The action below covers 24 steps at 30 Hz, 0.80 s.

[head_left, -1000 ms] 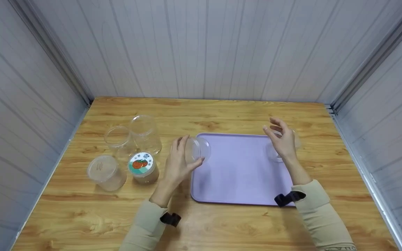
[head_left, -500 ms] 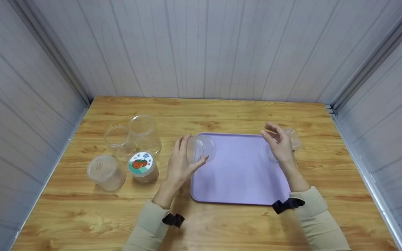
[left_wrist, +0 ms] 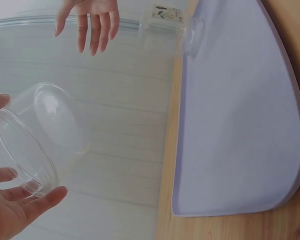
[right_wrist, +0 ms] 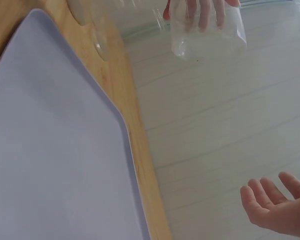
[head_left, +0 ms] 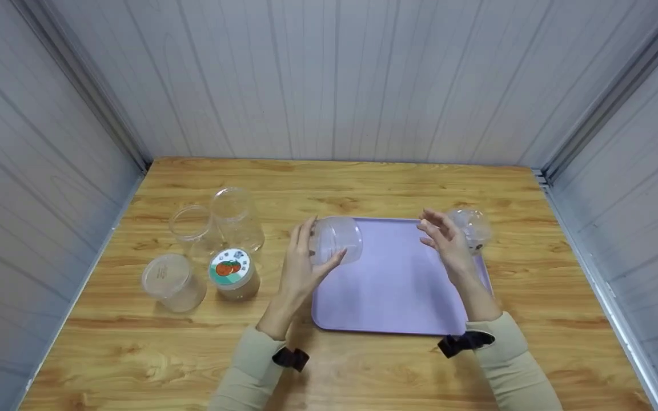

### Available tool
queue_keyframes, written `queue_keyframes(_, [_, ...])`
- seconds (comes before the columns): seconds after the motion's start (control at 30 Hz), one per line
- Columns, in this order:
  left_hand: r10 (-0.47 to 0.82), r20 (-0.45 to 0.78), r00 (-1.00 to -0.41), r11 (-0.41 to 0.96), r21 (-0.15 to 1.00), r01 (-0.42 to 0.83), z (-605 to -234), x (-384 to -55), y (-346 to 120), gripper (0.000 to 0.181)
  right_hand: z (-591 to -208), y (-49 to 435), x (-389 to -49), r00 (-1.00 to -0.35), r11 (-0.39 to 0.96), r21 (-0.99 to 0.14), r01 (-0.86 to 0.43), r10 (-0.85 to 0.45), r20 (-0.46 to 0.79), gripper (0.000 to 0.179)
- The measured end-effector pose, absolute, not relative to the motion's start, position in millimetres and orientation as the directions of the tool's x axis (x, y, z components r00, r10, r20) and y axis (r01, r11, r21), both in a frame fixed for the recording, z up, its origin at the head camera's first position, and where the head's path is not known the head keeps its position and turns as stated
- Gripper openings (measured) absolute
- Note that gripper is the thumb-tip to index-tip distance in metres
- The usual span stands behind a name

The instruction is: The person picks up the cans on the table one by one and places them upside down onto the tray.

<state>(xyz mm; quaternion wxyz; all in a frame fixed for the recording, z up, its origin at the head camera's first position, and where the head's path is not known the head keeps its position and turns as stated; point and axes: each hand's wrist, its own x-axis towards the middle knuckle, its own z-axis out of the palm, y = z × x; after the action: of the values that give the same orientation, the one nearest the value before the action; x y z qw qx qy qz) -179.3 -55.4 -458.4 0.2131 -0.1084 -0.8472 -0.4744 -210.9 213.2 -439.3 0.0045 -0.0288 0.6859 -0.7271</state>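
Note:
My left hand [head_left: 300, 262] grips a clear plastic jar [head_left: 340, 240] tilted on its side above the left part of a purple tray [head_left: 392, 291]. In the left wrist view, the fingers and thumb spread around the rim end of the held jar [left_wrist: 50, 120], and its base points away from the palm. My right hand [head_left: 449, 245] hovers over the tray's right side, fingers loosely bent, holding nothing. Just beyond it, at the tray's back right corner, stands another clear jar [head_left: 475, 225]; the left wrist view shows a printed label [left_wrist: 167, 13] at its end.
Left of the tray stand a tall clear jar [head_left: 240, 225], a shorter clear jar [head_left: 192, 222], a jar with a picture lid [head_left: 232, 267] and a jar with a frosted lid [head_left: 168, 277]. Pale panel walls [head_left: 334, 80] enclose the wooden table [head_left: 363, 371].
The left hand has shifted slightly right, and its jar has turned, showing more of its base end. The right hand has drawn left and nearer, away from the jar at the tray's corner.

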Motion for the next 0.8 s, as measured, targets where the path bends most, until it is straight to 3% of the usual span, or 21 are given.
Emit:
queue_keyframes(0.43, [-0.029,0.495,-0.868,0.409,0.798,0.442,-462,-177,-48,0.069,-442,202,-201,-0.992,-0.248,-0.968,0.038,-0.128,-0.006,0.041])
queue_keyframes(0.8, [-0.019,0.547,-0.837,0.314,0.798,0.514,-466,-176,-35,0.066,-446,192,-192,-0.976,-0.288,-0.955,0.072,-0.217,-0.008,0.044])
